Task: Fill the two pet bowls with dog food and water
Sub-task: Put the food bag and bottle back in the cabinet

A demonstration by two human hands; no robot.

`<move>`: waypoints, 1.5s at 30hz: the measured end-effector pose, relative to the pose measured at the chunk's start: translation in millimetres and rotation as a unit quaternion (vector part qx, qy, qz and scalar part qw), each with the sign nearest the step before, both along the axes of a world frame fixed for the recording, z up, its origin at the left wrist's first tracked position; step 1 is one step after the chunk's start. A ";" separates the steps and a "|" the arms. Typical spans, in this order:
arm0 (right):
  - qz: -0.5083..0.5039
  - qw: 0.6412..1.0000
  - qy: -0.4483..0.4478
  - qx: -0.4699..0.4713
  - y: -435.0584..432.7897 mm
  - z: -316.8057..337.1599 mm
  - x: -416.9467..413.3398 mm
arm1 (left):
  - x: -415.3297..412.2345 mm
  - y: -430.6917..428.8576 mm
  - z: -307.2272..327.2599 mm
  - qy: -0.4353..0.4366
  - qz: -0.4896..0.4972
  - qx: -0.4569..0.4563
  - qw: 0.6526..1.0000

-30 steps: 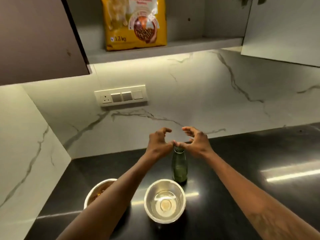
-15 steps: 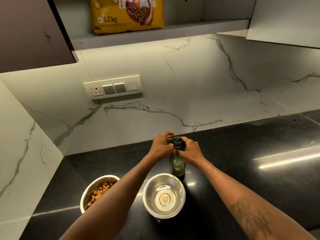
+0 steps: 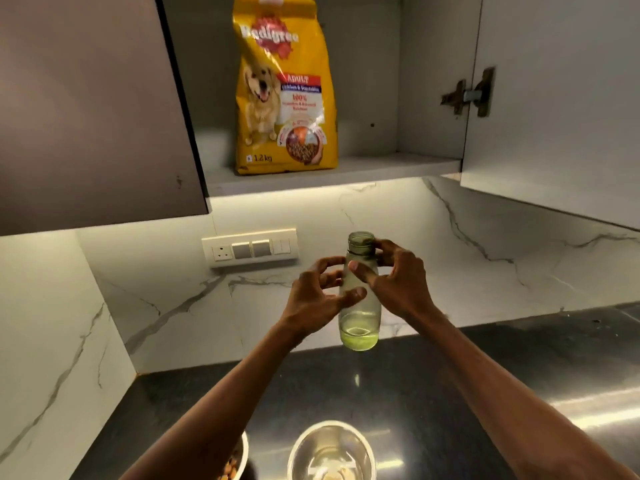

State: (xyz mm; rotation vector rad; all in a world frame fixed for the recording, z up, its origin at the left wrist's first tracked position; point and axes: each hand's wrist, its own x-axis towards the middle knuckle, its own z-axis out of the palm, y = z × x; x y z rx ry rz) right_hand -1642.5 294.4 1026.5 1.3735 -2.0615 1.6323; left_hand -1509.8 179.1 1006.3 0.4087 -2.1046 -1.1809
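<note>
Over the black worktop, toward its back edge, the uncapped water bottle is upright in the air, nearly empty, so probably light, stiff and smooth. The left hand grasps its middle; the right hand pinches the neck, likely the surest hold.

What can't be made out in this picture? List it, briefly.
All from the head view:
- Bowl with kibble: mostly hidden by the left forearm and cut off by the bottom edge.
- Second bowl: cut off by the bottom edge, so its water level cannot be judged.
- Bottle: left hand and right hand cover its middle; no cap shows.
- Dog food bag: top cut off by the upper edge; small print blurred.
</note>
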 end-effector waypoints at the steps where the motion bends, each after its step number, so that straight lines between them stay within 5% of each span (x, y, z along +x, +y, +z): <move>1: 0.008 1.000 0.009 -0.013 2.3 14.6 2.2 | 1.9 5.0 12.6 0.008 0.013 -0.033 0.999; 7: 0.044 0.992 -0.034 -0.113 14.1 99.6 7.8 | 10.2 32.8 72.2 0.039 0.082 -0.118 0.989; 13: 0.100 0.973 -0.064 -0.198 24.0 186.2 9.5 | 16.8 47.6 133.7 0.114 0.100 -0.094 0.984; 21: 0.049 0.957 -0.060 -0.280 13.7 242.3 1.7 | -13.4 39.9 211.2 0.160 0.116 -0.144 0.970; 45: 0.033 0.994 -0.070 -0.079 -53.2 209.8 -75.5 | -111.5 -12.0 215.0 0.116 0.240 -0.174 0.948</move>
